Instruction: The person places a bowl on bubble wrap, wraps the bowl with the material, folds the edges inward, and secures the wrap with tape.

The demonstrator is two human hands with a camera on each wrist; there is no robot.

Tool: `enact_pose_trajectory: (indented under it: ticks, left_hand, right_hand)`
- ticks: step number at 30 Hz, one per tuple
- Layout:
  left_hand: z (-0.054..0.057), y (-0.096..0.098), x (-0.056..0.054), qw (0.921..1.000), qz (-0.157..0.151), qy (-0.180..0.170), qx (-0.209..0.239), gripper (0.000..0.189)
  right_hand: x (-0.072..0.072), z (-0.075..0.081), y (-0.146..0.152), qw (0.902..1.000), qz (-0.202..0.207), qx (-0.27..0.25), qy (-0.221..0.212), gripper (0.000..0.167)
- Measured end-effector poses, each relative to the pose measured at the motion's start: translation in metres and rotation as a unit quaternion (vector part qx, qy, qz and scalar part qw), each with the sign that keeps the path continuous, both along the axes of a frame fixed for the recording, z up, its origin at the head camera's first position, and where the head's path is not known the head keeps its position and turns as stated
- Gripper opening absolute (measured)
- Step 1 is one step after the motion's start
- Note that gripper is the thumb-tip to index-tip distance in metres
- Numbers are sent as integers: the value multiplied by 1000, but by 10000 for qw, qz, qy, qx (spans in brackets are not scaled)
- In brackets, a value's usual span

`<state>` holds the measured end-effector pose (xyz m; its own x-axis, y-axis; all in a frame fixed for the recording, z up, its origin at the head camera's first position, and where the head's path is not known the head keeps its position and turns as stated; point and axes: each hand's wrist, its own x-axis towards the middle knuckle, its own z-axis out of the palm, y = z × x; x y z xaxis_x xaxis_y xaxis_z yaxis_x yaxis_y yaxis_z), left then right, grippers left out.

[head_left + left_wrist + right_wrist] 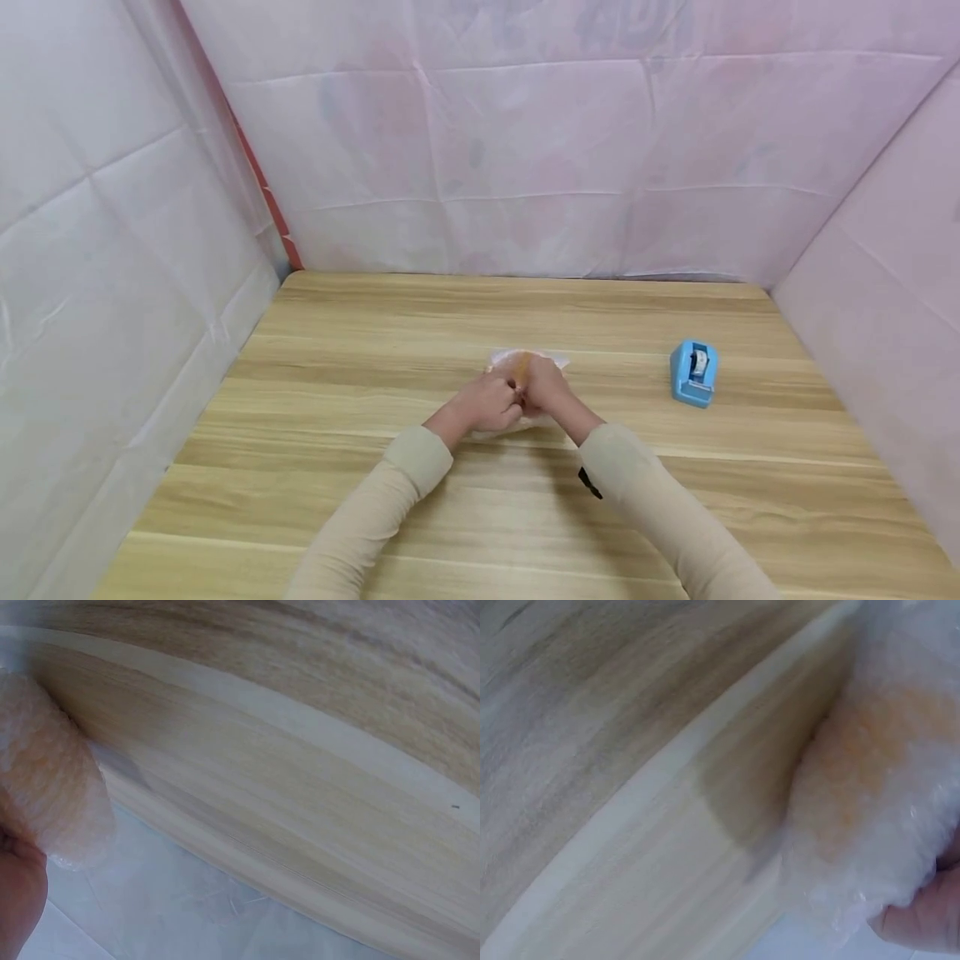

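In the middle of the table, a bundle of clear bubble wrap lies under both hands, with something orange showing through it. My left hand grips it from the left with curled fingers, and my right hand grips it from the right, the two nearly meeting on top. The left wrist view has the bubbly, rounded side of the wrap at its left edge, beside part of the hand. From the right wrist, the orange tint is plain inside the wrap, and a fingertip presses into its lower edge. The orange content's shape is hidden.
A blue tape dispenser with a roll in it stands to the right on the wood-grain table. Pale sheeting hangs behind the table and along both sides. Under the right cuff, a small black item shows.
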<state>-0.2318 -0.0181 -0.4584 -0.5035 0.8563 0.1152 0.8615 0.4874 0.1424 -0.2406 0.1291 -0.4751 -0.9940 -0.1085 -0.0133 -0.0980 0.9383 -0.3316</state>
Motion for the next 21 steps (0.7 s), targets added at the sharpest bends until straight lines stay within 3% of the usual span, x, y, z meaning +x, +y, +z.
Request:
enact_pose_trajectory:
  ticks: [3, 6, 10, 13, 18, 21]
  left_hand:
    - [0, 1, 0, 9999, -86, 58, 91, 38]
    - [1, 3, 1, 9998, -120, 92, 152, 39]
    - [2, 4, 1, 9996, -139, 151, 169, 39]
    - [3, 4, 1, 9994, -203, 211, 205, 38]
    - [4, 2, 0, 9994, -229, 228, 146, 36]
    - [4, 0, -1, 9995, -269, 161, 103, 37]
  right_hand:
    - [-26, -63, 14, 9978, -199, 367, 517, 6]
    - [-35, -79, 15, 9961, -579, 547, 379, 8]
    - [8, 4, -6, 9967, -740, 304, -143, 10]
    - [30, 39, -11, 9992, -106, 254, 298, 18]
    - [33, 45, 2, 9888, 1209, -290, 826, 36]
    - [21, 25, 12, 9848, 1506, -560, 653, 35]
